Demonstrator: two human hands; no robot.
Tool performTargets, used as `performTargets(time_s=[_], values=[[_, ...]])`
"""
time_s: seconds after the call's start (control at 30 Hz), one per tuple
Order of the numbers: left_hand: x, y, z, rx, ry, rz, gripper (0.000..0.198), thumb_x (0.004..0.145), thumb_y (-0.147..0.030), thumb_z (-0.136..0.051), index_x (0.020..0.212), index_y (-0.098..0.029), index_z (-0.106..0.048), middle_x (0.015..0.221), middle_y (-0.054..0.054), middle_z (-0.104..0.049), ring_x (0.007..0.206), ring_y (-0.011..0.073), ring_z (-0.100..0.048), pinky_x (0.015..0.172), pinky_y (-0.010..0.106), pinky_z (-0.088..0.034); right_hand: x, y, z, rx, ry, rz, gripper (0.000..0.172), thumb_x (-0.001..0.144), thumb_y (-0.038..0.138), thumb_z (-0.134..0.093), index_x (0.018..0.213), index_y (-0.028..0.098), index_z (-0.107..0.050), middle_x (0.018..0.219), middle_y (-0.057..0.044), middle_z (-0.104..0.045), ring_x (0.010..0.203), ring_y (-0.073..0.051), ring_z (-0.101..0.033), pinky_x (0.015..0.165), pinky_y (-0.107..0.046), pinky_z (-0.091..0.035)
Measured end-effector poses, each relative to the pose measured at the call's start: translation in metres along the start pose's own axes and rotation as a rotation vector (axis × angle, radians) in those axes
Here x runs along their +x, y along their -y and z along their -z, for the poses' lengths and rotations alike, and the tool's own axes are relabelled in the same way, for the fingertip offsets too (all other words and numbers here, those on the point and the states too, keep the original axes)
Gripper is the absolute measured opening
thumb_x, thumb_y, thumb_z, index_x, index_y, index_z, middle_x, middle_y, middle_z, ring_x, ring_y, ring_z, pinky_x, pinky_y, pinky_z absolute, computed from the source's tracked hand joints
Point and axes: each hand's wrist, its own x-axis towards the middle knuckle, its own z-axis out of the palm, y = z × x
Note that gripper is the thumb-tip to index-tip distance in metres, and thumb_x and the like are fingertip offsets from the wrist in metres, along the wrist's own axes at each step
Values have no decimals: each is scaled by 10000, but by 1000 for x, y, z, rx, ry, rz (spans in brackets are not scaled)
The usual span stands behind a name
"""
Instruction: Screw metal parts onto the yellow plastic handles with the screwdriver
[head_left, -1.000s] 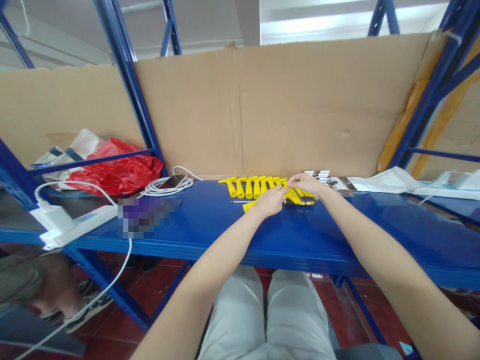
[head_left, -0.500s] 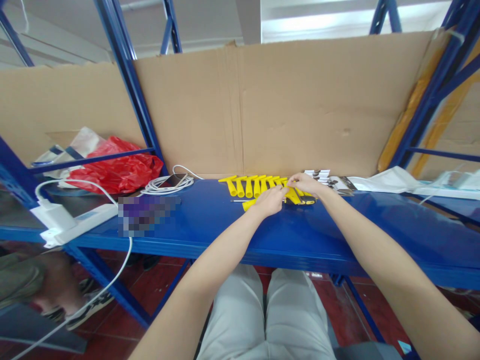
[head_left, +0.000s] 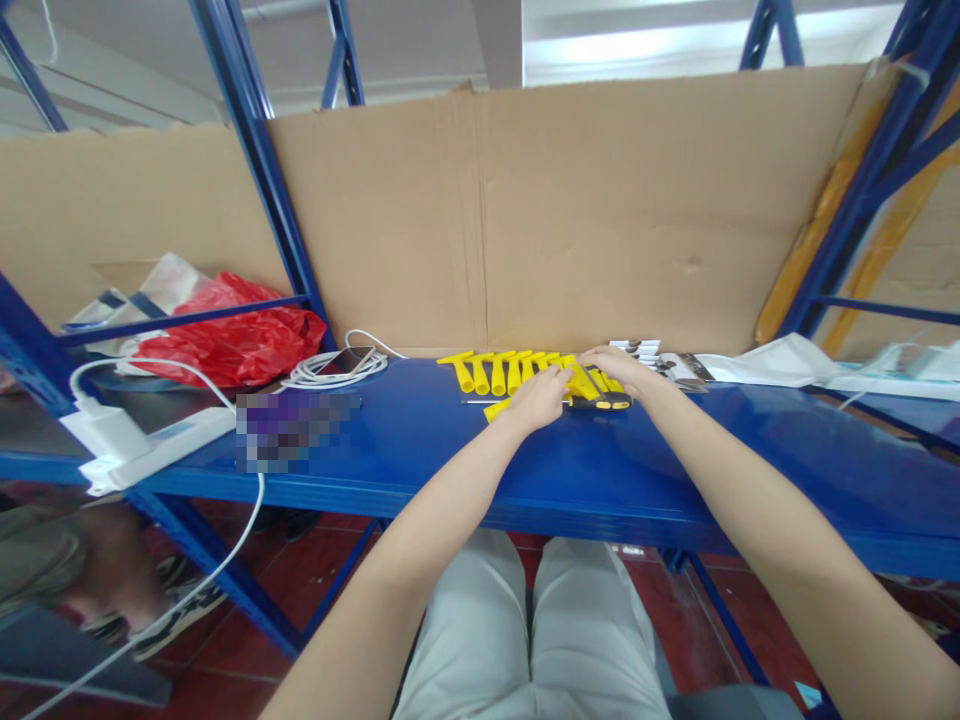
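My left hand (head_left: pixel 538 400) is closed round the handle of a yellow T-shaped plastic tool (head_left: pixel 582 382), whose handle end sticks out below the palm. At the upper end of the tool's crossbar, my right hand (head_left: pixel 615 368) has its fingers bent against it; the fingertips are partly hidden. Just behind my hands, several matching yellow T-shaped tools (head_left: pixel 498 374) lie side by side in a row. A screwdriver (head_left: pixel 611 401) with a black and yellow handle lies on the blue shelf under my hands, its thin shaft pointing left.
White-and-dark packets (head_left: pixel 637 350) and white plastic sheeting (head_left: pixel 780 358) lie at the right. Leftward are a coiled white cable (head_left: pixel 330 370), a phone (head_left: pixel 352 358), a red plastic bag (head_left: pixel 232 330) and a power strip (head_left: pixel 180 440). Cardboard (head_left: pixel 600 210) stands behind. Another person's leg (head_left: pixel 112 560) shows lower left.
My right fingers have shifted slightly up and apart from my left fingertips. The crossbar of the held yellow tool and the screwdriver handle show more now.
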Motion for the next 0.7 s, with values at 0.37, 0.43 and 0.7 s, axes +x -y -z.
performTargets(time_s=[0.37, 0.43, 0.7], values=[[0, -4, -3, -5, -11, 100, 515, 1016, -199, -434, 1529, -159, -425, 1425, 198, -615, 1284, 282, -625, 1076, 425, -488, -2, -1, 2, 125, 38, -88, 205, 659, 315, -826, 701, 163, -695, 853, -69, -728, 896, -192, -622, 765, -296, -450], [-1, -5, -4, -1, 8, 116, 531, 1016, -218, -443, 1544, -176, -414, 1369, 198, -656, 1247, 298, -651, 1058, 451, -496, -2, -1, 0, 114, 35, -95, 190, 680, 309, -814, 706, 164, -695, 825, -60, -721, 859, -181, -623, 755, -290, -459], [2, 6, 0, -117, -111, 161, 578, 943, -120, -482, 1516, -192, -485, 1348, 148, -692, 1244, 275, -656, 1081, 422, -482, 6, -11, 19, 52, 64, 59, 185, 826, 338, -687, 793, 168, -752, 988, -104, -769, 964, -210, -674, 847, -302, -506]])
